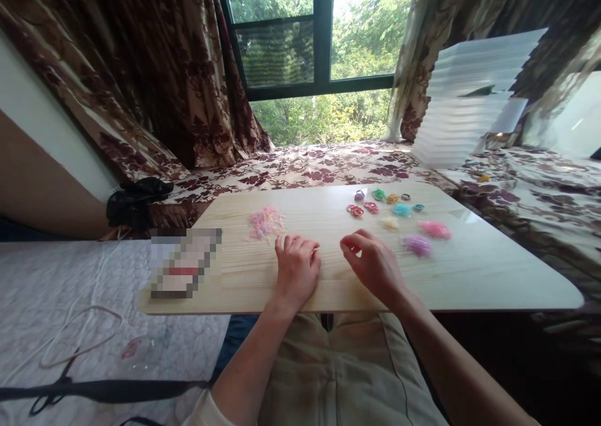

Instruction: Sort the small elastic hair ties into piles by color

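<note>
board (469, 269): pale wood | bands (265, 221): pink | curtains (154, 69): maroon floral | trousers (352, 376): beige

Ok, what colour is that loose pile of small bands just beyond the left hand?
Pale pink. The pile of small bands lies on the wooden board, beyond the left hand; head view.

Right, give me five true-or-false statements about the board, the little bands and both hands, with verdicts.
1. Both hands rest on the pale wooden board. True.
2. The loose pile of pale pink elastic bands lies right of the right hand. False: it lies left, beyond the left hand.
3. Small colour-sorted heaps of bands lie on the board's right half. True.
4. The left hand grips scissors. False: no scissors there.
5. The stacked clear plastic trays sit on the board. False: on the patterned cloth behind.
</note>
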Demonstrator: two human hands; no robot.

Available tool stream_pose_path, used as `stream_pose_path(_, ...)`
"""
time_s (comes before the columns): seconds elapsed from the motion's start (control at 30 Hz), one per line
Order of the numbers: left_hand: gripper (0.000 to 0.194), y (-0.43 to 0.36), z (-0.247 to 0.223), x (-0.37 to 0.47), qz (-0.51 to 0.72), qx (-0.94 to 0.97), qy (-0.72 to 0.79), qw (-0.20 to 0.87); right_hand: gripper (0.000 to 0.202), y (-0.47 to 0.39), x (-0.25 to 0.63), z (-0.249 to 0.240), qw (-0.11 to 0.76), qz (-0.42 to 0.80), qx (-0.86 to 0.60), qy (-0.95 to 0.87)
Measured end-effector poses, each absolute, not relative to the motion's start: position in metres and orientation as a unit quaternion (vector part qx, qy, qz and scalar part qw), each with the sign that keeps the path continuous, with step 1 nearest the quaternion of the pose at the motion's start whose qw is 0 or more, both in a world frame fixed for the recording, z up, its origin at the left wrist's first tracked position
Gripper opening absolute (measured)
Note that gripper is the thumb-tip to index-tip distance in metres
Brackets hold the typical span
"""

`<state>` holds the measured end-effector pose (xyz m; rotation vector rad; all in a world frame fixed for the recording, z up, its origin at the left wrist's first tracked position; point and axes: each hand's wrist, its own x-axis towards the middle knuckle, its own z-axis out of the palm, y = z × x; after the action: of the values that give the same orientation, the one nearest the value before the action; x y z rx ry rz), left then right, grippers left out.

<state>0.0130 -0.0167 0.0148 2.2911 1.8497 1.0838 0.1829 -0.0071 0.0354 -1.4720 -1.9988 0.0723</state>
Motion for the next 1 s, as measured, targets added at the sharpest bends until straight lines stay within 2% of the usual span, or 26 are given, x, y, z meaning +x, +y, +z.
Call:
stream_pose_path(0.3,0.017,-0.017,0.014,0.014,0.35,0.728,0.589,-0.006,0.019,0.043,0.29,0.057,0.242,-0.043,-0.687,-0.684)
stream_pose_path(0.43,0.017,-0.017,0.013,0.015,0.353,0.728,0.589,-0.007,0.023,0.065,0.306,0.047,0.185,-0.035,-0.704,-0.685)
stream_pose_path(0.57,0.016,-0.017,0.013,0.015,0.356,0.727,0.588,-0.005,0.025,0.078,0.303,0.041,0.166,-0.029,-0.708,-0.685)
stream_pose_path(0.73,0.017,-0.017,0.013,0.014,0.359,0.723,0.59,0.007,0.014,0.069,0.301,0.053,0.198,-0.027,-0.705,-0.681)
stream_pose_path(0.87,0.016,-0.017,0.014,0.015,0.359,0.722,0.592,0.018,0.023,0.043,0.285,0.057,0.257,-0.007,-0.673,-0.694)
stream_pose_path(1.0,0.015,-0.017,0.015,0.016,0.356,0.722,0.592,0.021,0.029,0.02,0.237,0.039,0.303,0.068,-0.595,-0.741)
